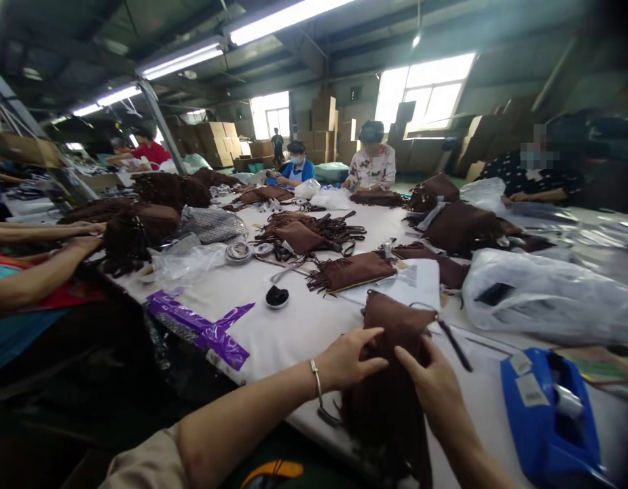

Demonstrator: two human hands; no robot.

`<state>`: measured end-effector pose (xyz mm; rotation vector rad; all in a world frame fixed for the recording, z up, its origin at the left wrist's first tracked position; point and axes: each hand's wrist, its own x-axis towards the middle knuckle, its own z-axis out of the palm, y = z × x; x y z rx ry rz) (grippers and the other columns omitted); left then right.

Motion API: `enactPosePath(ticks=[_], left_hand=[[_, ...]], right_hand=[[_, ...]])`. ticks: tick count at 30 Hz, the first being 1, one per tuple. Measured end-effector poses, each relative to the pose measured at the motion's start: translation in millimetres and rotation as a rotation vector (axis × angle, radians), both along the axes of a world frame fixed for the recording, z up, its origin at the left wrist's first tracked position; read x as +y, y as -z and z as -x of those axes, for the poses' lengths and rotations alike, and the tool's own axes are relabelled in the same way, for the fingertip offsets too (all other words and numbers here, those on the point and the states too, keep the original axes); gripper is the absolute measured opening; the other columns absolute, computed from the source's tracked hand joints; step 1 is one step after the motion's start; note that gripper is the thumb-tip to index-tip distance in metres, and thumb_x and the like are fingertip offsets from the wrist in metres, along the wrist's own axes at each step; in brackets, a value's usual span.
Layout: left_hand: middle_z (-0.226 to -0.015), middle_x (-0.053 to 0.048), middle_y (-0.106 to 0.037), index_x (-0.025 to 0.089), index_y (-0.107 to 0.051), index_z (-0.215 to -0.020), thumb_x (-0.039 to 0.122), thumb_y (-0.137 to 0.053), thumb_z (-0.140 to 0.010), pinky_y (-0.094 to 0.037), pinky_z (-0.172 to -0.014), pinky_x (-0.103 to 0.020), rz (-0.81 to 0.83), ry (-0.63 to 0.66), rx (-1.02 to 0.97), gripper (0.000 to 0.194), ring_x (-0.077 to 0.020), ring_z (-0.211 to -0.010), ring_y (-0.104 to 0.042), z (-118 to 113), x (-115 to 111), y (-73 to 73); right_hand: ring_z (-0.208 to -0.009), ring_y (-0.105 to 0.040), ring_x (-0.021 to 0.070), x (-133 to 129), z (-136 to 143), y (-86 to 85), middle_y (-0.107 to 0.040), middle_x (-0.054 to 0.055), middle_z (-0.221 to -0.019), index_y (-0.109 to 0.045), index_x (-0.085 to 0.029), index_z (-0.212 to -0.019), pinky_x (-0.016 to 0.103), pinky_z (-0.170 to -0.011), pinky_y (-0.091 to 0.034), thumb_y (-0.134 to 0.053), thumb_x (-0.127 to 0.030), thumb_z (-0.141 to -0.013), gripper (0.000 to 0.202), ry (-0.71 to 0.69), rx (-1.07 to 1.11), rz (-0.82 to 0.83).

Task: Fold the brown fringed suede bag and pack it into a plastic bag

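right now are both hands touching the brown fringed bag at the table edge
Touching. The head view shows the left hand with fingers laid on the brown fringed bag, and the right hand with fingertips pressed against its other side.

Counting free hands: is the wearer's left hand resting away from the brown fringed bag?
No, the left hand lies on the brown fringed bag, beside the right hand.

Factory workshop, long white table point(303, 319) of brown fringed bags point(352, 270), seated workers, stacked cartons point(324, 129)
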<state>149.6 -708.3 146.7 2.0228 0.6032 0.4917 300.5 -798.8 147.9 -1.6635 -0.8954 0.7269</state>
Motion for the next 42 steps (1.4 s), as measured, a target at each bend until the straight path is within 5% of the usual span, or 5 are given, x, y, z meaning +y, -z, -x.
enactPosePath(ticks=[7,16,25,33,42], left_hand=[[-0.118,-0.012,-0.058,0.019,-0.04,-0.136,0.028,-0.069,-0.079,-0.042,-0.096,-0.038,0.548,0.098,-0.587,0.065,-0.0257,-0.113,-0.053,-21,3,-18.8],[-0.073,-0.002,-0.064,0.015,-0.064,-0.094,0.019,-0.057,-0.073,-0.05,-0.066,-0.03,1.013,-0.039,-0.063,0.023,-0.0166,-0.066,-0.061,43,-74,110.8],[-0.132,-0.008,-0.052,0.017,-0.051,-0.127,0.017,-0.04,-0.091,-0.022,-0.112,-0.043,-0.464,-0.01,0.165,0.038,-0.0238,-0.124,-0.04,73,-10,79.9],[-0.118,-0.006,-0.06,0.015,-0.055,-0.12,0.021,-0.041,-0.093,-0.031,-0.107,-0.031,-0.483,-0.127,0.16,0.032,-0.0199,-0.115,-0.046,88,-6,76.0],[-0.106,-0.009,-0.058,0.02,-0.055,-0.114,0.031,-0.06,-0.084,-0.038,-0.091,-0.043,-0.507,-0.47,0.701,0.032,-0.0264,-0.103,-0.049,149,-3,72.1]], right_hand=[[-0.091,-0.055,0.0223,38,-2,-81.3,-0.057,0.006,-0.099,-0.054,-0.022,-0.101,0.034,-0.073,-0.045,-0.048,-0.016,-0.08,0.023,-0.282,-1.18,0.088],[-0.097,-0.057,0.0187,-37,20,110.1,-0.063,0.004,-0.113,-0.053,-0.021,-0.12,0.027,-0.081,-0.051,-0.053,-0.032,-0.085,0.037,-0.61,-1.115,-0.112],[-0.134,-0.028,0.0286,-23,15,110.4,-0.032,0.006,-0.147,-0.023,-0.022,-0.144,0.054,-0.111,-0.016,-0.047,-0.05,-0.085,0.07,-0.486,-1.253,-0.096],[-0.135,-0.028,0.0234,-24,-33,131.3,-0.04,0.0,-0.143,-0.037,-0.029,-0.138,0.051,-0.112,-0.013,-0.034,-0.048,-0.09,0.051,-0.565,-1.307,-0.052],[-0.139,-0.015,0.0281,14,98,112.8,-0.029,0.01,-0.148,-0.025,-0.014,-0.143,0.05,-0.111,-0.016,-0.044,-0.043,-0.086,0.067,-0.44,-1.149,-0.032]])
